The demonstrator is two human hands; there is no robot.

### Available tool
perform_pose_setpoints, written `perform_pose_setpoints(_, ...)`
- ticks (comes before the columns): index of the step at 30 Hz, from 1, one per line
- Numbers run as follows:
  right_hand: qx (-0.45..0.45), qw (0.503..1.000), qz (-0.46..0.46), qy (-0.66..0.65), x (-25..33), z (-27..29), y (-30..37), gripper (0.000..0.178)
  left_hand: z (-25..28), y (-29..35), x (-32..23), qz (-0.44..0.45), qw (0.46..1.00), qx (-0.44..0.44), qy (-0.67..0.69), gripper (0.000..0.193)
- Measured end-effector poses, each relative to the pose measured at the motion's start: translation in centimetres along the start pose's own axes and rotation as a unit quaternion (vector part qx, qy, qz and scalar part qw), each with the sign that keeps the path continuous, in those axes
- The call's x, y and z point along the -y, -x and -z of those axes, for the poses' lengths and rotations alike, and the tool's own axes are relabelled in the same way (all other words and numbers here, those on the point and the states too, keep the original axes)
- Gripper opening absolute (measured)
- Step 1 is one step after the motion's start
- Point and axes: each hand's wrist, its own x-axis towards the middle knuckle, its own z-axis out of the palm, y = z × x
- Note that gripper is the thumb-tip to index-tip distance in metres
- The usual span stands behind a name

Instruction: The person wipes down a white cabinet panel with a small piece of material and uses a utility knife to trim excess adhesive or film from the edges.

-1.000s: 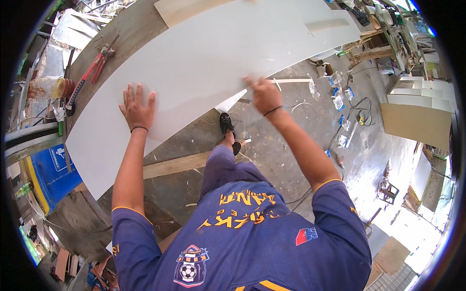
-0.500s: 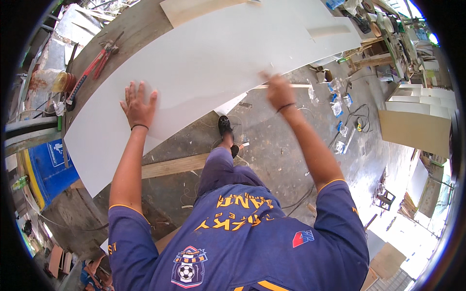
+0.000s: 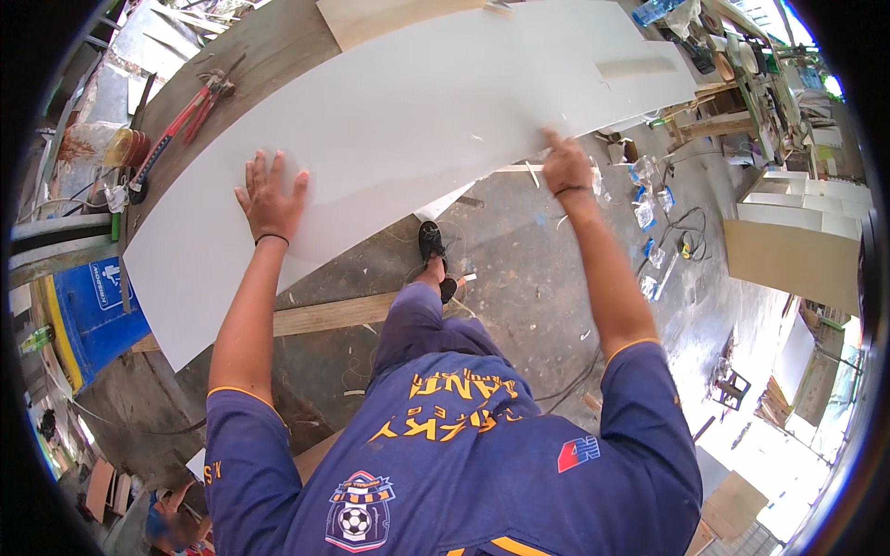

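A long white sheet (image 3: 389,130) lies across the bench in front of me. My left hand (image 3: 273,196) rests palm down on its left part, fingers spread. Over by the sheet's near edge on the right is my right hand (image 3: 567,169), its fingers mostly curled and one finger reaching out over the edge. Motion smears that fingertip, and whatever the curled fingers hold, if anything, is hidden. Just beside this hand a thin pale sliver (image 3: 531,174) shows against the floor, and a small white chip (image 3: 476,137) lies on the sheet.
Red-handled cutters (image 3: 190,116) lie on the brown bench top (image 3: 278,46) beyond the sheet. A blue bin (image 3: 97,315) stands at left. Under the sheet runs a wooden plank (image 3: 334,315). Cables (image 3: 686,236), plastic packets (image 3: 644,208) and stacked boards (image 3: 793,250) are at right.
My right hand has moved right along the sheet's near edge. My left hand stays flat on the sheet, while the view has shifted slightly.
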Motion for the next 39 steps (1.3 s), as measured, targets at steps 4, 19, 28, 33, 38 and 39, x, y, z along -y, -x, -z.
perform_pose_setpoints(4,-0.012,0.987,0.122,-0.105,13.5,-2.1,6.6,0.044,-0.2,0.3,0.7,0.003,1.000,0.003,-0.011,0.061)
perform_pose_setpoints(19,-0.008,0.981,0.174,-0.085,18.6,-2.5,9.2,0.043,-1.1,0.5,1.8,-0.015,1.000,-0.003,0.009,0.052)
perform_pose_setpoints(28,-0.028,0.990,-0.037,-0.131,1.9,-1.7,1.7,0.042,-1.8,-0.3,1.8,-0.030,0.999,-0.022,0.039,0.047)
perform_pose_setpoints(33,-0.012,0.999,0.012,-0.027,1.6,-1.9,1.8,0.047,-2.0,0.0,2.2,-0.031,0.998,-0.022,0.045,0.047)
perform_pose_setpoints(38,0.075,0.952,0.253,-0.155,25.5,-3.8,14.1,0.041,-2.1,-0.2,2.7,-0.044,0.999,-0.003,0.022,0.048)
perform_pose_setpoints(39,0.064,0.947,0.260,-0.175,26.5,-3.3,14.1,0.041,-2.0,-0.3,2.9,-0.058,0.998,-0.014,-0.015,0.050)
